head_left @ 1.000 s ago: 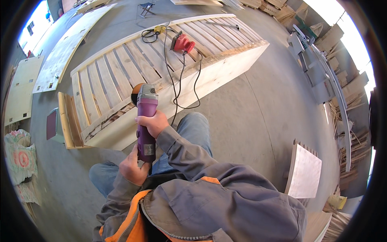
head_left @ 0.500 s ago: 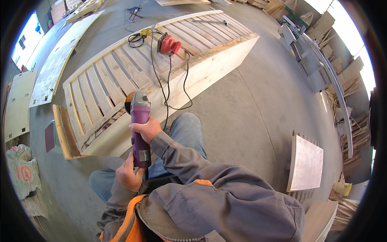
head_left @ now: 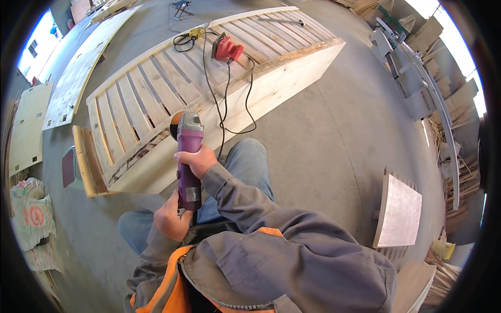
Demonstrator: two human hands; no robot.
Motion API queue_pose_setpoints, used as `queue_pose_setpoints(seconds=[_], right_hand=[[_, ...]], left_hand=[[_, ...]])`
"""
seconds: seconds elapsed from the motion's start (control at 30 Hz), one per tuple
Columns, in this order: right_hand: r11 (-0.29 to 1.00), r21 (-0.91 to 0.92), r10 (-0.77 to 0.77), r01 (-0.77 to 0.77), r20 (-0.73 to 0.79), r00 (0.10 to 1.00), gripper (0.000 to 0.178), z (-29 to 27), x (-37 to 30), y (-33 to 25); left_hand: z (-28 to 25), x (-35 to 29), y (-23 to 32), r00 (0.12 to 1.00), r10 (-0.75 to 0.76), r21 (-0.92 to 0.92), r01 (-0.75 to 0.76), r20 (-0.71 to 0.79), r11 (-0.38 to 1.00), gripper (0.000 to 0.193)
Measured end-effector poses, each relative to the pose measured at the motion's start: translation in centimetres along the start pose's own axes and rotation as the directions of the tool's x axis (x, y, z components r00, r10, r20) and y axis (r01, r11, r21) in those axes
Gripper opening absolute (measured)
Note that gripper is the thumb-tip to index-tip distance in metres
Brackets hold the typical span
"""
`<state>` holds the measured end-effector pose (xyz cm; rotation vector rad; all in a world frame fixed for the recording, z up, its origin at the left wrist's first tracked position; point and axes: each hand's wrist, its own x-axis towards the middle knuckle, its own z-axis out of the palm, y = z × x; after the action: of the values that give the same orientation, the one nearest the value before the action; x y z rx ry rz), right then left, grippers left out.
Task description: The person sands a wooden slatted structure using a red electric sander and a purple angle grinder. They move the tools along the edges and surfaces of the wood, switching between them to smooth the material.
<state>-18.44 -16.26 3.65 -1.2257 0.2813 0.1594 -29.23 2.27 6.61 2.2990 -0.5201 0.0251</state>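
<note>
Both of my hands are wrapped round a purple angle grinder [head_left: 188,172], its disc end pointing away from me. My right hand [head_left: 197,160] grips the body just behind the grey metal head. Farther back, my left hand [head_left: 171,219] closes on the rear end near the cord. An orange-brown disc [head_left: 176,125] shows at the left of the head, close to the near edge of a slatted wooden frame [head_left: 156,180]. Whether the disc touches the wood I cannot tell. Rough dark bark marks that edge beside it.
On the slats lie a red power sander [head_left: 228,48], a yellow socket [head_left: 195,33] and a long metal clamp [head_left: 282,21]; black cords hang over the near side. A whitish board [head_left: 399,211] stands at right. Wooden panels [head_left: 86,68] and a sack [head_left: 34,211] are at left.
The bench, sander and grinder sit slightly farther right in the picture, as the view has shifted a little. My grip on the grinder is the same.
</note>
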Motion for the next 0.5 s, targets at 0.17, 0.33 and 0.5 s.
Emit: queue_pose_setpoints(seconds=[0.17,0.33,0.5], right_hand=[[1.0,0.007,0.018,-0.018,-0.03,0.999,0.034,0.1,-0.5,-0.5],[0.997,0.044,0.061,-0.061,0.001,0.998,0.037,0.0,-0.8,-1.0],[0.998,0.045,0.05,-0.05,-0.01,0.999,0.038,-0.5,-0.1,0.4]], left_hand=[[-0.7,0.2,1.4,0.999,0.047,0.021,-0.047,0.002,0.999,0.072],[-0.4,-0.2,0.4,0.986,0.163,0.152,-0.156,-0.037,0.976,0.076],[-0.1,-0.2,0.0,0.975,0.212,0.205,-0.195,-0.063,0.959,0.072]])
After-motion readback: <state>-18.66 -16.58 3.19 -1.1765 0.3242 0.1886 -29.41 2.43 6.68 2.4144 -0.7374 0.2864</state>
